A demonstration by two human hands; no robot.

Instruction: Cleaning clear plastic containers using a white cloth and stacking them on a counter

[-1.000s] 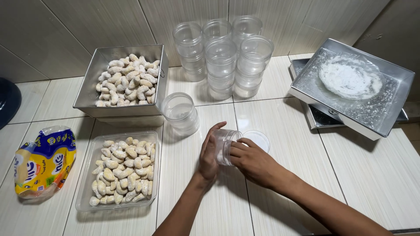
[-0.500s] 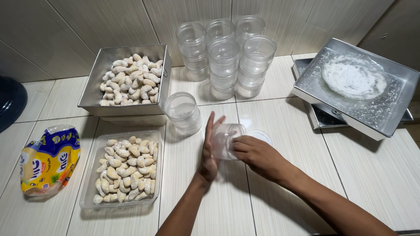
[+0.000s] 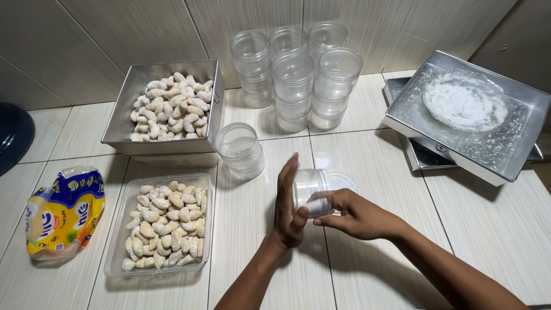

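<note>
My right hand grips a small clear plastic jar tipped on its side above the tiled counter. My left hand stands flat, fingers straight up, its palm pressed against the jar's left end. A clear round lid lies on the counter just behind the jar. An open clear jar stands upright to the upper left of my hands. A clear tray of pale crescent cookies sits to the left of my left hand.
A metal pan of the same cookies sits at the back left. Stacked clear jars stand against the wall. A metal tray with white powder is at the right. A yellow snack bag lies at the far left.
My left hand has straightened from a curl around the jar to a flat palm against its end. The right hand keeps its hold on the jar, now slightly higher.
</note>
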